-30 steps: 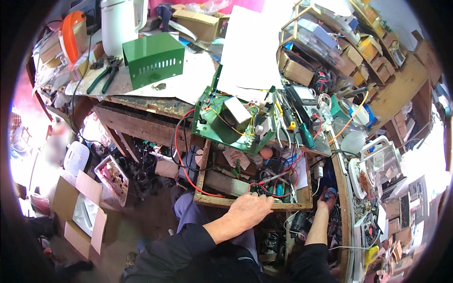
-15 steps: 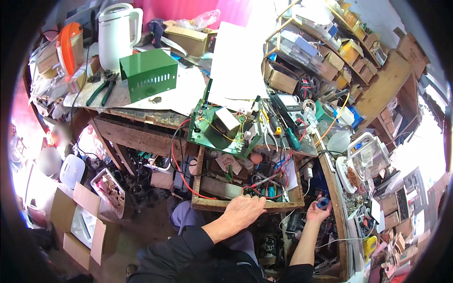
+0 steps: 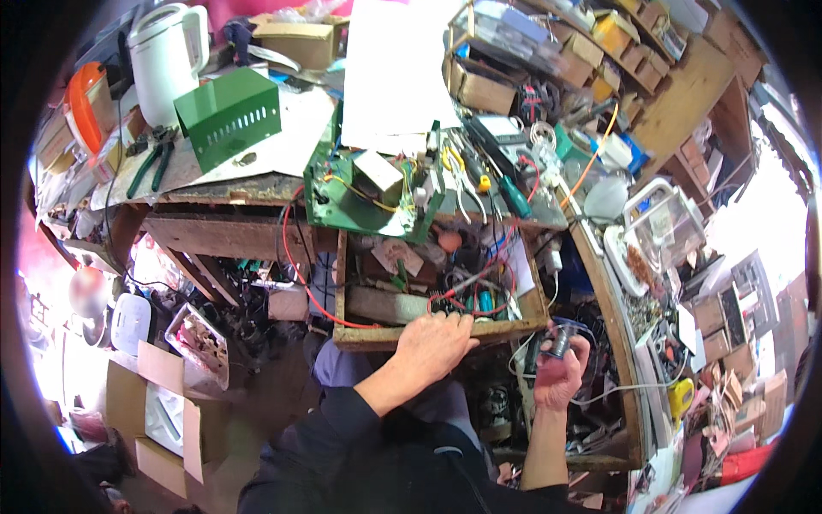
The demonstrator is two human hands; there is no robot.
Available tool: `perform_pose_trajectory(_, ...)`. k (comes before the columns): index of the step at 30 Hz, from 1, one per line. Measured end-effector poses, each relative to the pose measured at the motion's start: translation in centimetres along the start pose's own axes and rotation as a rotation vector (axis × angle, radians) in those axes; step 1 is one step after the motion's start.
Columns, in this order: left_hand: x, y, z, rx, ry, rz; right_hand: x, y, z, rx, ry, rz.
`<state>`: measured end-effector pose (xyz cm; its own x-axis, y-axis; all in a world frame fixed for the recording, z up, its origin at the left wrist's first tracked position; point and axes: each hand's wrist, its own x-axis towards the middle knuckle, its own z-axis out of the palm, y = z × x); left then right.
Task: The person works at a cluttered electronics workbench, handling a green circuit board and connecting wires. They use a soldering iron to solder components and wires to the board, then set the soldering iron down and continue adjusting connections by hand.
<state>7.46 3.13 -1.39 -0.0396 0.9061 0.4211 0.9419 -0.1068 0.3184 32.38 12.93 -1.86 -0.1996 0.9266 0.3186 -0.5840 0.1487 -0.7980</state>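
Observation:
My left hand (image 3: 431,349) is closed over the front edge of an open wooden drawer (image 3: 390,337). Inside the drawer, red and black test leads (image 3: 471,287) lie over a teal-handled tool (image 3: 486,301). To the right of the drawer, my right hand (image 3: 561,377) grips a small dark spool (image 3: 561,344) with a blue end, fingers wrapped about it. What is wound on the spool is too small to make out. Above the drawer, an opened green metal chassis (image 3: 364,201) with wires and a white block stands at the bench edge.
A green slotted cover (image 3: 229,124), pliers (image 3: 154,163) and a white jug (image 3: 163,68) stand on the bench at left. Yellow-handled pliers (image 3: 458,176) and a teal screwdriver (image 3: 514,197) lie right of the chassis. An open carton (image 3: 158,368) sits on the floor.
My right hand has lifted the spool and turned it, so its side shows now. My left hand stays on the drawer edge. The whole view has shifted slightly.

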Motion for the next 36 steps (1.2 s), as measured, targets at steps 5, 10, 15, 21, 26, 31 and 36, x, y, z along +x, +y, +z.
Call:
perform_pose_trajectory(5,0.0,0.0,-1.5,-0.222,0.022,-0.01,-0.1,0.6,5.0,-0.079,-0.264,0.105)
perform_pose_trajectory(10,-0.4,-0.7,-1.8,-0.726,0.126,-0.11,1.1,2.2,8.2,-0.104,-0.458,0.2)
perform_pose_trajectory(15,-1.9,-1.1,-4.9,-1.42,0.035,-0.338,2.0,3.6,11.0,-0.094,-0.521,0.301)
perform_pose_trajectory(21,-2.4,-2.9,-4.9,-1.167,0.244,-0.44,4.3,4.4,14.1,-0.292,-0.793,0.245)
perform_pose_trajectory(26,-1.9,-4.4,-4.3,-0.835,0.349,-0.453,6.6,6.4,14.2,-0.352,-0.86,0.334)
perform_pose_trajectory(31,-2.0,-4.6,-2.5,-0.517,0.622,-0.365,6.4,6.4,15.4,-0.474,-0.818,0.446)
perform_pose_trajectory(36,-2.1,-4.4,-2.7,-0.568,0.539,-0.452,6.5,7.2,14.8,-0.537,-0.732,0.477)
